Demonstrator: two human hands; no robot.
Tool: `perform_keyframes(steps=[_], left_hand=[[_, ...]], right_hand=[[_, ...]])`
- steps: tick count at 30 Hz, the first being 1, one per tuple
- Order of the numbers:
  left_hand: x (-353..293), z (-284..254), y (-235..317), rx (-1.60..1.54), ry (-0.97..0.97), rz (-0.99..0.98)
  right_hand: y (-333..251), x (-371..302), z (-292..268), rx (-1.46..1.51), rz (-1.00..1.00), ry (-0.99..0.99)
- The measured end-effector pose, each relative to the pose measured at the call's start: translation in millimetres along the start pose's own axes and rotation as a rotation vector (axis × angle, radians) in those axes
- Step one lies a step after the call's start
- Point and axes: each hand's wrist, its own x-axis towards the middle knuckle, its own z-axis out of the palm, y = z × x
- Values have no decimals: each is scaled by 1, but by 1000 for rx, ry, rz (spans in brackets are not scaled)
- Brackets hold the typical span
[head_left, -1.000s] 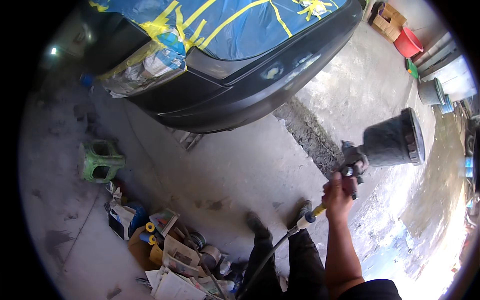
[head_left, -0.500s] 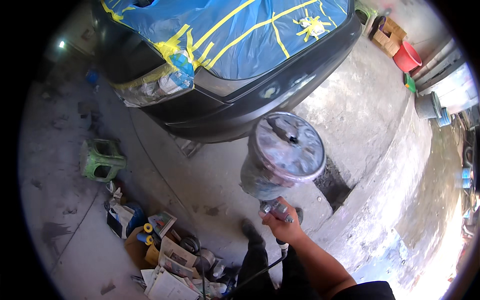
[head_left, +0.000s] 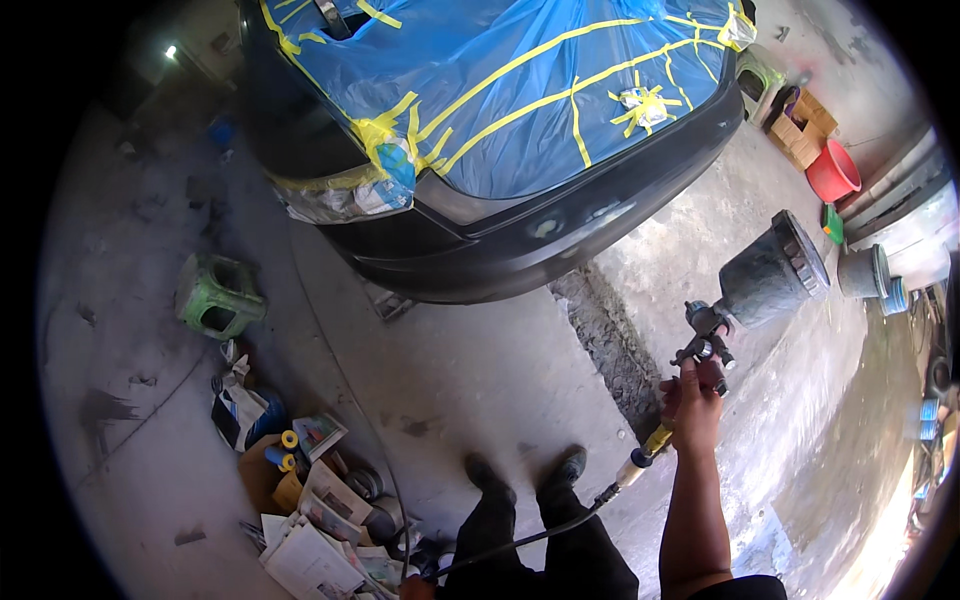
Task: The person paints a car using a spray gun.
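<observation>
My right hand (head_left: 694, 412) is closed round the handle of a spray gun (head_left: 706, 335), held out to the right over the floor. Its dark, paint-stained cup (head_left: 770, 272) tilts up and away to the right. From the handle's lower end an air hose (head_left: 560, 533) runs down past my legs. At the bottom edge a small part of my left hand (head_left: 416, 588) shows, closed on the hose; most of it is cut off. Ahead stands a car with a dark bumper (head_left: 560, 235), a lighter patch on it. Blue plastic sheeting (head_left: 520, 90) with yellow tape covers the car above the bumper.
A green stool (head_left: 218, 296) stands at left. Newspapers (head_left: 318, 565) and a box with tape rolls (head_left: 265, 470) lie lower left. A rough channel (head_left: 605, 345) cuts the concrete floor. A red basin (head_left: 833, 172), a cardboard box (head_left: 800, 128) and a grey bucket (head_left: 864, 272) line the right side.
My right hand has swung the spray gun to the right, away from the bumper, and its cup now tips sideways. My left hand has come into view at the bottom edge.
</observation>
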Motion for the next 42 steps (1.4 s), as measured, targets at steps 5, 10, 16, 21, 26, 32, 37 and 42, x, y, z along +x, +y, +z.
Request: perform_keyframes(steps=[5, 10, 16, 21, 26, 32, 37, 42], left_hand=[[-10, -27, 32, 27, -140, -15], [2, -27, 4, 82, -267, 53], [10, -29, 8, -137, -239, 109], [24, -31, 19, -298, -81, 324], [18, -62, 42, -48, -274, 205], [15, -68, 39, -19, -244, 189], [-7, -73, 66, -9, -203, 169], [-33, -71, 121, 1, -167, 262]], right_hand=[[5, 4, 51, -50, 100, -171], [-20, -11, 119, 110, 89, -470], [-77, -16, 149, 464, 27, -624], [-54, 9, 129, 205, 74, -568], [-11, 7, 75, 8, 78, -226], [-10, 8, 78, 65, 107, -388], [-34, 33, 99, 59, 217, -664], [-65, 70, 69, -119, 108, -473]])
